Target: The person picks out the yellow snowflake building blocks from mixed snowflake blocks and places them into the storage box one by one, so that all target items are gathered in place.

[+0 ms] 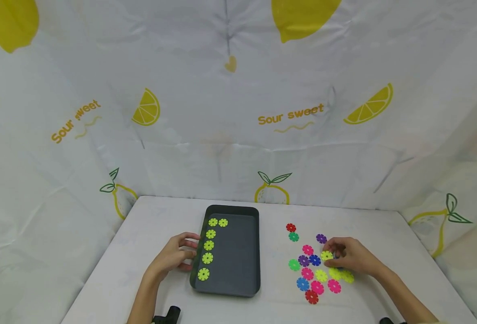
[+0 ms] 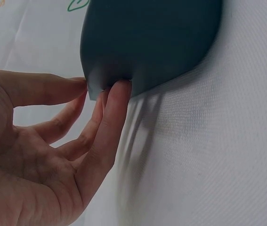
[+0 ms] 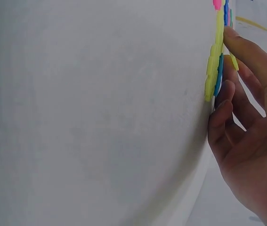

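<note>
My left hand [image 1: 173, 254] is at the left side of a dark baking tray [image 1: 238, 261], its fingertips resting against the tray's outer wall. The left wrist view shows this wall of the tray [image 2: 147, 42] close up, thumb and fingers touching it. Along the tray's left side lies a column of yellow notched discs [image 1: 209, 245], with one more beside the top one. Over a spread of colourful discs on the table, my right hand [image 1: 353, 255] pinches a yellow notched disc [image 1: 326, 255] between thumb and forefinger. That disc [image 3: 233, 62] appears tilted in the right wrist view.
Loose notched discs in pink [image 1: 317, 287], red [image 1: 312, 297], blue [image 1: 303, 284], purple [image 1: 321, 238] and green [image 1: 294, 265] lie right of the tray. More yellow discs [image 1: 347, 276] sit under the right hand. A white lemon-print cloth [image 1: 206, 166] hangs behind the white table [image 1: 275, 252].
</note>
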`<state>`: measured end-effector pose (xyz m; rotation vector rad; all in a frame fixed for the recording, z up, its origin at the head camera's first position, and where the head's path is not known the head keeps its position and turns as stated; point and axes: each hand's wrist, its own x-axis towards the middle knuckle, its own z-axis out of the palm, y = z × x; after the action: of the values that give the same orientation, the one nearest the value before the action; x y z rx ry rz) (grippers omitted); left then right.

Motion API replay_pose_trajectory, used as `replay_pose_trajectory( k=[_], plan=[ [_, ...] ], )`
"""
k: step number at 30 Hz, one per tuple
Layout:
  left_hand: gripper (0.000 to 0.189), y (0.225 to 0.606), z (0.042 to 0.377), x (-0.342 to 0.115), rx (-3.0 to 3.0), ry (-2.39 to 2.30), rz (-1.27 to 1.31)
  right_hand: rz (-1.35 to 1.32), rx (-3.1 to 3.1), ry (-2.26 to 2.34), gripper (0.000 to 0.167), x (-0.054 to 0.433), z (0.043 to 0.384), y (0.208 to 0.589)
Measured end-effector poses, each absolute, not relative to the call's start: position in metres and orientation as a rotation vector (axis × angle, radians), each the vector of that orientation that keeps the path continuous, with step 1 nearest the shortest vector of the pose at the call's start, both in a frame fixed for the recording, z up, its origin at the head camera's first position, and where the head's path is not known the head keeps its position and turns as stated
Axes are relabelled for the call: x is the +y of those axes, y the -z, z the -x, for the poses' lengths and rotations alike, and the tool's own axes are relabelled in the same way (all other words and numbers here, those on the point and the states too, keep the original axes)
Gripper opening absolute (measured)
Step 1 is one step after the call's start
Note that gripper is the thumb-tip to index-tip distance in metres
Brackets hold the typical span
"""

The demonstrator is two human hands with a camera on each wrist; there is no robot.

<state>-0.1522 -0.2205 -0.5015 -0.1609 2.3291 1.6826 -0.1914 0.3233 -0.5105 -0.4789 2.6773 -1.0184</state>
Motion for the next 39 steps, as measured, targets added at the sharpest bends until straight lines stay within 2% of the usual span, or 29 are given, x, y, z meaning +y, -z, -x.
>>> replay_pose_trajectory(
  k=[13,39],
  plan=[
    [0.053,0.500,0.152,-0.220,2.318,-1.688,0.165,0.540,2.731,1.073,0.033,0.320,0.194,0.504],
    [0.053,0.498,0.153,-0.220,2.310,-1.687,0.159,0.888,2.543,1.430,0.035,0.243,0.219,0.461]
  ],
)
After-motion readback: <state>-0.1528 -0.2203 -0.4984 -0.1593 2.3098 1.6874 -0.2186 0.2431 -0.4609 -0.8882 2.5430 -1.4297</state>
